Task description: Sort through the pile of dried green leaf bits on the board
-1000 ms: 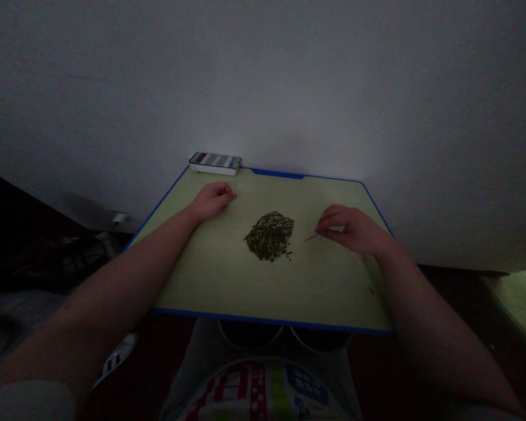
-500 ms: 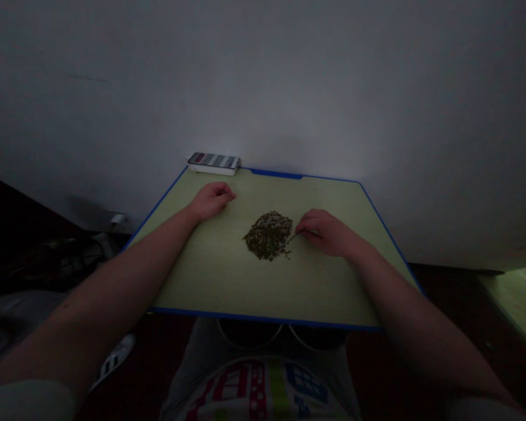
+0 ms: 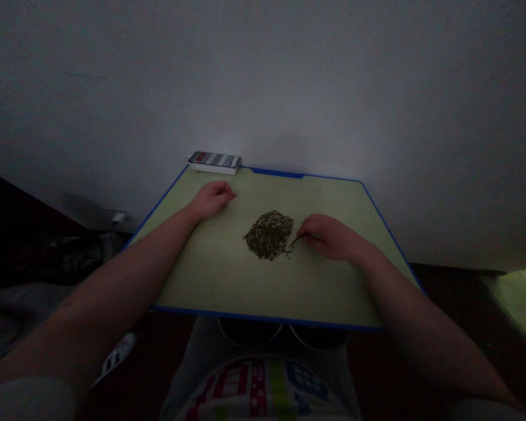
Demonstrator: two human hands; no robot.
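Note:
A heap of small dark green grains (image 3: 269, 235) lies in the middle of a pale green table with a blue rim (image 3: 263, 319). My right hand (image 3: 328, 236) rests just right of the heap, fingers pinched on a thin pointed tool (image 3: 296, 240) whose tip touches the heap's right edge. My left hand (image 3: 212, 199) lies on the table to the upper left of the heap, fingers curled under in a loose fist, with nothing visible in it.
A phone (image 3: 214, 159) on a white base sits at the table's far left corner against the white wall. Two round rims (image 3: 263, 334) show under the table's near edge. Another pale green surface (image 3: 519, 298) is at the right. Dark clutter fills the floor at left.
My right hand has slid left from the table's right part to the heap, bringing the thin tool's tip to the grains. My left hand has stayed put.

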